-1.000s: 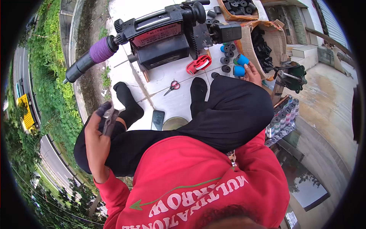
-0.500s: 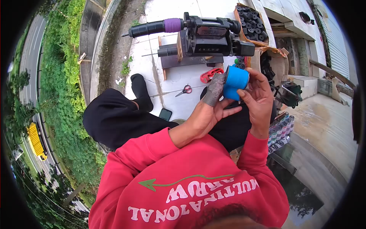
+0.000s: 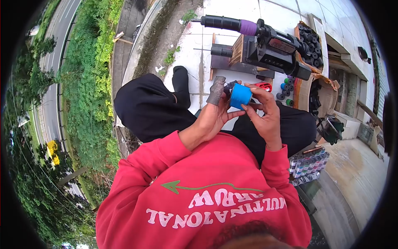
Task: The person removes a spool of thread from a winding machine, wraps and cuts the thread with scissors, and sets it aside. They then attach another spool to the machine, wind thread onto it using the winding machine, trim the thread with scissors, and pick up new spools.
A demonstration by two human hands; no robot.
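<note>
A blue thread spool (image 3: 241,96) is held between my two hands above my lap. My left hand (image 3: 214,115) touches its left side, with fingers curled behind it and a grey wrap (image 3: 216,90) round one finger. From the right, my right hand (image 3: 265,117) pinches the spool between thumb and fingers. Whether a second spool is behind it, I cannot tell. Past my hands lies a red tool (image 3: 264,86), partly hidden.
A black winding machine (image 3: 275,50) with purple thread (image 3: 248,27) stands ahead. Small spools (image 3: 286,87) stand on the tiles, beside a cardboard box (image 3: 304,93). Another box of black spools (image 3: 309,43) is farther back. Wrapped spools (image 3: 311,162) lie at the right.
My hands have come together, and the spools carried from the right are now over my lap. Only one blue spool shows clearly now. The view has turned, shifting the machine rightward.
</note>
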